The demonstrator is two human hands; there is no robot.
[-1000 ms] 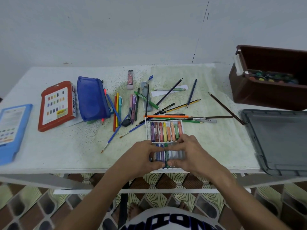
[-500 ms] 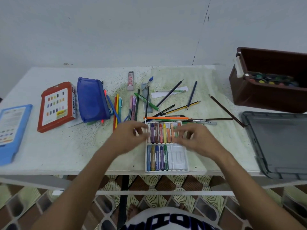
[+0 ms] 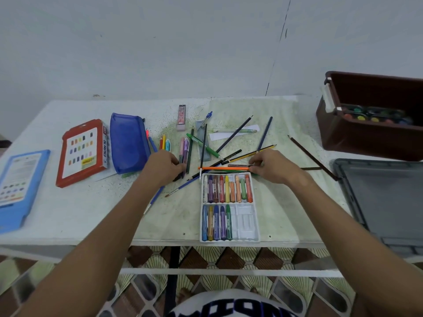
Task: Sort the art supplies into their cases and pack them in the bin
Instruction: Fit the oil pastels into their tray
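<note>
A person at a speckled white table [image 3: 68, 216] sorts art supplies, seen from a head cam. Far left: a blue case [image 3: 16, 191] lies flat at the table's edge, then a red oil-pastel box [image 3: 83, 152], then a blue zip pouch [image 3: 128, 143], all closed & flat. The left hand [image 3: 163, 167] rests on the scatter of pens & pencils [image 3: 194, 147] just right of the pouch, fingers curled over a dark pen; whether it actually grips it can't be told. Center: an open white crayon tray [image 3: 249, 223] sits near the front edge w/ its top row full, bottom row holding five crayons on the left side, right slots bare. An orange pencil [image 3: 223, 168] lies across the tray's far edge. The right hand [image 3: 273, 167] reaches in just beyond the tray's top-right corner, thumb & fingertips pinching a thin dark pencil [image 3: 238, 165]. Right: a brown bin [image 3: 357, 138] w/ a paint set [image 3: 375, 116] inside stands at the back corner; its grey lid [image 3: 384, 200] lies flat in front.
</note>
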